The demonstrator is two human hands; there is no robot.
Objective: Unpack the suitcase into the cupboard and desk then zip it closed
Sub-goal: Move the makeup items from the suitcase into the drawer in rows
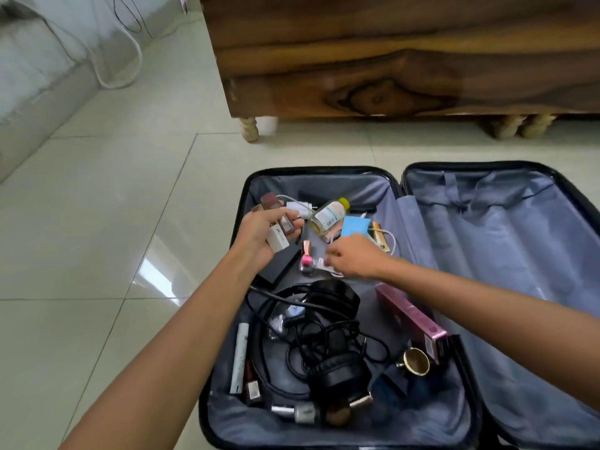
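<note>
A black suitcase [394, 186] with grey lining lies open on the floor. Its left half holds several small items; the right half looks empty. My left hand [263, 233] grips a few slim cosmetic boxes [277, 227], white and brown. My right hand [352, 256] reaches down beside a pink-capped bottle [306, 259], its fingers curled at a small white item [324, 264]. Near them lie a clear bottle with a yellow cap [328, 214], a blue packet [355, 225], black headphones [337, 371] with tangled cable, a pink box [412, 319] and a gold cup [415, 362].
A dark wooden cabinet [389, 60] on turned legs stands just beyond the suitcase. Pale floor tiles [113, 222] spread to the left. At the far left is a light fabric edge [32, 92] with a white cable on the floor.
</note>
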